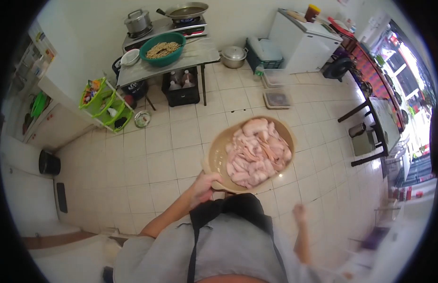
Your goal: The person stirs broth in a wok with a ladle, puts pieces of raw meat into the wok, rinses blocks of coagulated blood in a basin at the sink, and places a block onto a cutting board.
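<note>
A beige oval basin (216,162) is held out in front of my apron, tilted a little. Pale pink raw meat pieces (256,153) are heaped toward its right side; I cannot tell which kind of meat. My left hand (203,187) is closed on the basin's near left rim, thumb over the edge, the other fingers mostly hidden underneath. Off to the right and apart from the basin, my right hand (300,213) hangs low over the tiled floor. Motion blurs its fingers, so their state is unclear.
Ahead left stands a table (200,49) with a green basin (146,53), beside a stove with a pot (138,22) and a wok (185,10). Lidded tubs (277,100) and a silver pot (233,57) sit on the floor. A white freezer (299,45) and a low table (386,123) are rightward.
</note>
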Demonstrator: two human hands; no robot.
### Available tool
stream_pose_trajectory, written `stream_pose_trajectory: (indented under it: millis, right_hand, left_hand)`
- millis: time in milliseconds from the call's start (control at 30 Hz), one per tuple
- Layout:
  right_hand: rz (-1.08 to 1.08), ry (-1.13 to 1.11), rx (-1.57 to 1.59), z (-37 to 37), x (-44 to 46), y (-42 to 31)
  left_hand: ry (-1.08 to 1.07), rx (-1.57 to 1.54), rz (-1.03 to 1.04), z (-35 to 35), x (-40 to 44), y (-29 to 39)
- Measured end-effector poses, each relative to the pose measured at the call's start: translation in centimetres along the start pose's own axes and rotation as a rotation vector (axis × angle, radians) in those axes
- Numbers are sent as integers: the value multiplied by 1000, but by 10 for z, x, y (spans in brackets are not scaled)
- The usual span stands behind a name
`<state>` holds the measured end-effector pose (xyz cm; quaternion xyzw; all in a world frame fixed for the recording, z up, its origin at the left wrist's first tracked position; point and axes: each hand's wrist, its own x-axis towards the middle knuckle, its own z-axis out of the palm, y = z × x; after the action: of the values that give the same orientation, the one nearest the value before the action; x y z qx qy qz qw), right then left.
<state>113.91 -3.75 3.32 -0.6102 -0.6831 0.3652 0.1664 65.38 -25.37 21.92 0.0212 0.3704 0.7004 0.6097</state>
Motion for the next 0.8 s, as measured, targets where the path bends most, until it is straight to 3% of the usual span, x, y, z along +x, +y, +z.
stream_pose_trajectory:
  millis: [67, 133, 233, 300, 367, 467, 533, 633, 700, 800]
  right_hand:
    - [-253, -21, 289, -10, 92, -119]
    - [-481, -40, 287, 5, 126, -284]
    - [-771, -418, 389, 57, 172, -440]
    - [-881, -662, 179, 94, 176, -473]
    - [-1207, -666, -203, 142, 179, -489]
    - [-1324, -580, -334, 218, 207, -475]
    - [-1178, -555, -608, 252, 211, -502]
    - [-1208, -583, -571, 283, 218, -521]
    - [-1188, -595, -621, 283, 217, -528]
    - [-1150, -609, -688, 264, 222, -523]
  left_hand:
    - [13, -58, 58, -9, 0, -10]
    - [56, -55, 165, -34, 20, -7]
    - [154, -103, 248, -42, 58, 18]
    - [173, -52, 328, -75, 91, -8]
    - [187, 12, 396, -103, 113, -22]
    - [168, 59, 429, -121, 134, -27]
    - [186, 94, 387, -130, 144, -7]
    - [236, -61, 414, -170, 174, 1]
    - [124, -143, 317, -200, 197, 6]
    - [125, -28, 382, -171, 209, 4]
